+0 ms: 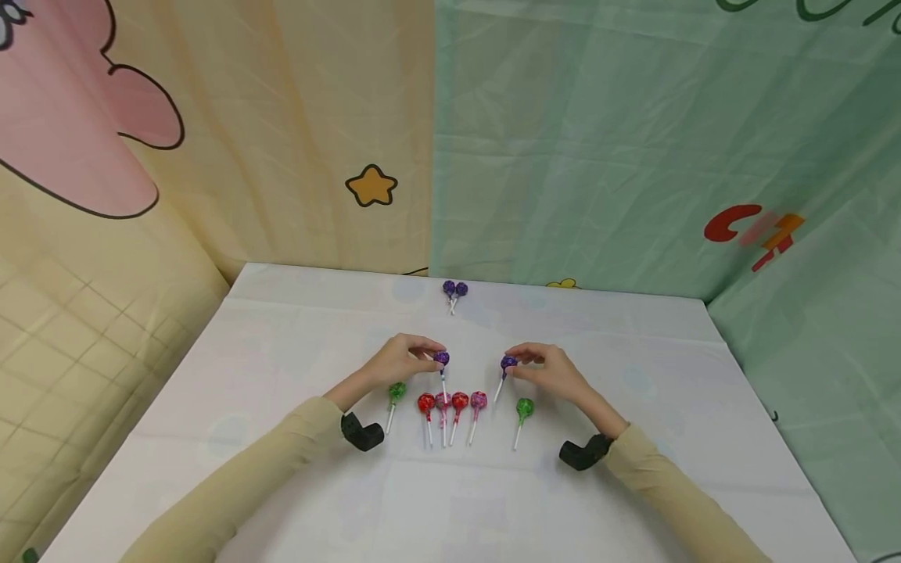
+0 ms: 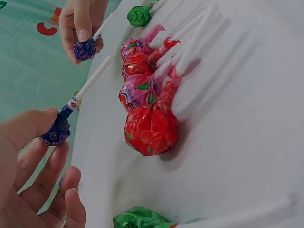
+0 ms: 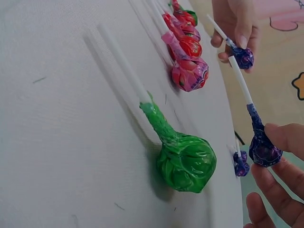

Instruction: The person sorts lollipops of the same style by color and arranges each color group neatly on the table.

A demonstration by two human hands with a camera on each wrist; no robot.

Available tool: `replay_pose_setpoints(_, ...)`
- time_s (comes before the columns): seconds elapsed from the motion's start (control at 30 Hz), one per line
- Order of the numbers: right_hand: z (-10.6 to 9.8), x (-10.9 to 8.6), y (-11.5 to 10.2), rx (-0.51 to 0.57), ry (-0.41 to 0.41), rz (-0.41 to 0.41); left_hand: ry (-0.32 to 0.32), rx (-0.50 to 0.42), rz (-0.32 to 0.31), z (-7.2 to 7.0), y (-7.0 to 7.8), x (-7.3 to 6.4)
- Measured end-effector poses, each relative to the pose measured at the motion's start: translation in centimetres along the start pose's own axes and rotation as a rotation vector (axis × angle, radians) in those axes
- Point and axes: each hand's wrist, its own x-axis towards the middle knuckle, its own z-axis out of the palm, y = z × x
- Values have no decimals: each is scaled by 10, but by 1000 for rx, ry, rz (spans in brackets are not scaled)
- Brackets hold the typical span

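Observation:
My left hand (image 1: pixel 404 361) pinches a purple-wrapped lollipop (image 2: pixel 58 129) by its candy head, the white stick pointing toward me in the head view. Opposite it, my right hand (image 1: pixel 551 369) pinches another purple lollipop (image 3: pixel 265 149) the same way, between thumb and fingers. Between and below the hands lies a row of red and pink lollipops (image 1: pixel 460 401), heads away from me and sticks toward me. One green lollipop (image 1: pixel 397 391) lies left of that row under the left wrist. A second green lollipop (image 3: pixel 186 164) lies right of it, below the right hand.
Two more purple lollipops (image 1: pixel 461 289) lie with crossed sticks near the far edge of the white-covered table (image 1: pixel 317 313). Printed curtains (image 1: pixel 563 156) hang right behind the table and along its sides. Black wrist cameras (image 1: pixel 586 452) sit at both wrists.

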Motion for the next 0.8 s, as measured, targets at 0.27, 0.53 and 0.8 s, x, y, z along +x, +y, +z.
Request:
replay_pose_setpoints(0.27, -9, 9, 6, -8, 24, -9, 14, -49, 24, 11, 8, 20)
replay_pose_setpoints(0.53, -22, 19, 8, -8, 52, -15, 33, -40, 56, 16, 18, 46)
replay_pose_setpoints(0.8, -30, 29, 7, -46, 60, 23, 66, 7, 88, 16, 22, 73)
